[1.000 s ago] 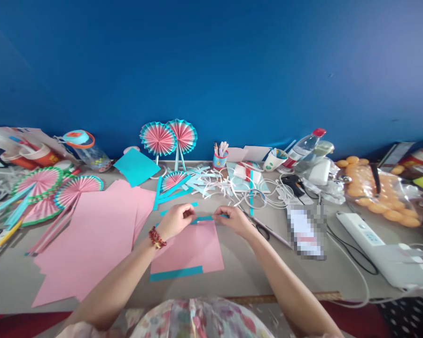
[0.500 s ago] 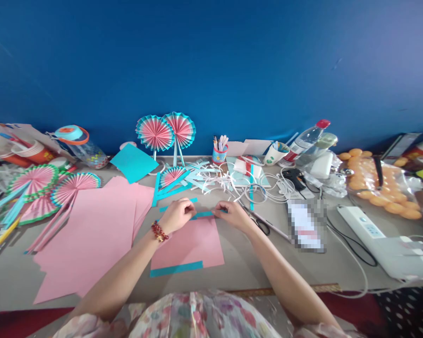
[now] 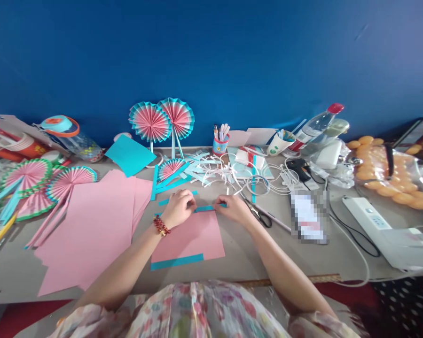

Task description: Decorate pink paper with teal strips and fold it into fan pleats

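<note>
- Pink rectangular paper sheet point(image 3: 190, 234), one: lies on the grey bench point(image 3: 239, 256) directly before the person, between the two forearms; left far corner hidden by the left hand.
- Narrow blue paper strip along the near edge point(image 3: 178, 262): stops short of the right corner.
- Narrow blue paper strip at the far edge point(image 3: 205, 208): visible between the two hands.
- Handling, as judged: very light, pliable, easily creased or torn; the sheet likely slides on the smooth bench. Best held flat at corners or margins; strips best pinched by their ends.
- Left hand point(image 3: 179, 206): fingers curled together over the far strip; whether they grip it or merely press, cannot tell. Beaded red bracelet point(image 3: 161, 226) at the wrist.
- Right hand point(image 3: 234, 209): thumb and finger in a narrow pinch at the right end of the far strip.
- Stack of larger pink paper sheets point(image 3: 95, 220): on the bench, left of the worked sheet.
- Black-handled scissors point(image 3: 256, 213): just beyond the right forearm.
- Tangled heap of white paper strips point(image 3: 215, 171): beyond the hands.
- Two round pleated fans, pink with blue rims point(image 3: 151, 122): upright near the wall.
- White power strip point(image 3: 368, 213): far right.
- Room: plain deep-blue wall point(image 3: 232, 56) behind the bench, paler toward the right.
</note>
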### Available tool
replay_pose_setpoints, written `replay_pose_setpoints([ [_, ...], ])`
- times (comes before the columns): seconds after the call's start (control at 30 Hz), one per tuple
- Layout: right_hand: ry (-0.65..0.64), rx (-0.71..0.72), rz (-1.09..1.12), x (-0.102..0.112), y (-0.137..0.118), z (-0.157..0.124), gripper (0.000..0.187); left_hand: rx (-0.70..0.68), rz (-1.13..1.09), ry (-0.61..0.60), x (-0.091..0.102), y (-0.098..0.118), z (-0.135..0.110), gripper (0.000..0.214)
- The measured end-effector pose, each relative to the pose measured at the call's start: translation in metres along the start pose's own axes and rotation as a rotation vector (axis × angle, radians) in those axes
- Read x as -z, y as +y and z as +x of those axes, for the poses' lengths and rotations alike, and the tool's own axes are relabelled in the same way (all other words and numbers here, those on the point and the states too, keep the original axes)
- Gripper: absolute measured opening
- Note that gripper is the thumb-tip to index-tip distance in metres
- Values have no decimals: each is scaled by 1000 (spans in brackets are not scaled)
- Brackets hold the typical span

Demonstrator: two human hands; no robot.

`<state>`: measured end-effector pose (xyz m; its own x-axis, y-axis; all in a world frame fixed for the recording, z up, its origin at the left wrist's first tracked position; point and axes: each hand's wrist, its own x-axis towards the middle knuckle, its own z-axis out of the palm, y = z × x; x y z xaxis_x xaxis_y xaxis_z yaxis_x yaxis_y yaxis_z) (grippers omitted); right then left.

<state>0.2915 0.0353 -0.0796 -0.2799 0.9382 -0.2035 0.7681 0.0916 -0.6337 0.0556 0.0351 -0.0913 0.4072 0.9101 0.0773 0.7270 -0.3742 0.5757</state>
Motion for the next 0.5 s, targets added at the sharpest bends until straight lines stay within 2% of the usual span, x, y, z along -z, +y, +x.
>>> replay_pose_setpoints([
  [0.5, 1, -11, -94, 1, -5, 0, 13, -12, 43, -14, -3, 0, 1, 7],
])
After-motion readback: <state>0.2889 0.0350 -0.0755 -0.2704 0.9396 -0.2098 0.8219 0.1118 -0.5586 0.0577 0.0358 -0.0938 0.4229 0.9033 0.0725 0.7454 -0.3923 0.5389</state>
